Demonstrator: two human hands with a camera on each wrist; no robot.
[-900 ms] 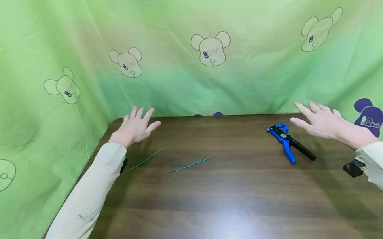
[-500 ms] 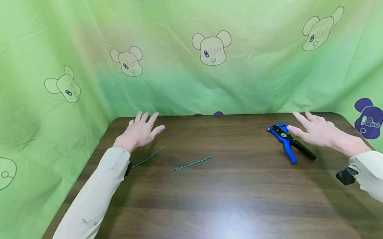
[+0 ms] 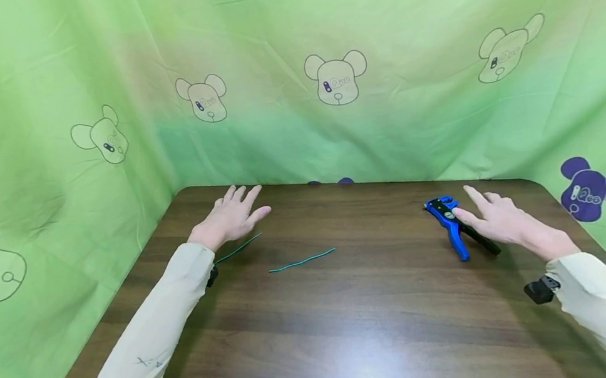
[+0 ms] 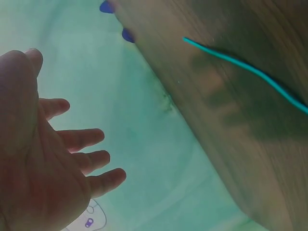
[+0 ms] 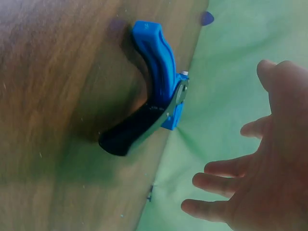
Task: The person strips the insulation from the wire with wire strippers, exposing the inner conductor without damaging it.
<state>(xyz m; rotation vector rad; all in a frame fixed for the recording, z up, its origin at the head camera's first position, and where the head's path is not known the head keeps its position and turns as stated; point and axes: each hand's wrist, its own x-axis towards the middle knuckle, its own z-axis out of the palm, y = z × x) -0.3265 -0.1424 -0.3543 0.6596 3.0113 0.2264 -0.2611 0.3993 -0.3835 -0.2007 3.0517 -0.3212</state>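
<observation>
My left hand (image 3: pixel 229 219) hovers over the back left of the table, fingers spread, holding nothing. Below it lies a thin green wire (image 3: pixel 239 247), partly hidden by the wrist; in the left wrist view this wire (image 4: pixel 250 69) runs across the wood. A second green wire (image 3: pixel 302 260) rests a little to the right. My right hand (image 3: pixel 496 216) is held above the table at the right, fingers extended and empty. Under and beside its thumb is a blue and black wire stripper (image 3: pixel 449 221), its handles spread apart in the right wrist view (image 5: pixel 161 91).
The brown wooden table (image 3: pixel 320 325) has rounded corners. A green curtain (image 3: pixel 273 129) printed with bear heads hangs behind it and along both sides. Each sleeve cuff carries a small black camera, such as the right wrist camera (image 3: pixel 540 290).
Both hands have come lower and nearer the person. The left hand has shifted right, the right hand left, so its thumb now overlaps the wire stripper in view. Wires and tool stay put.
</observation>
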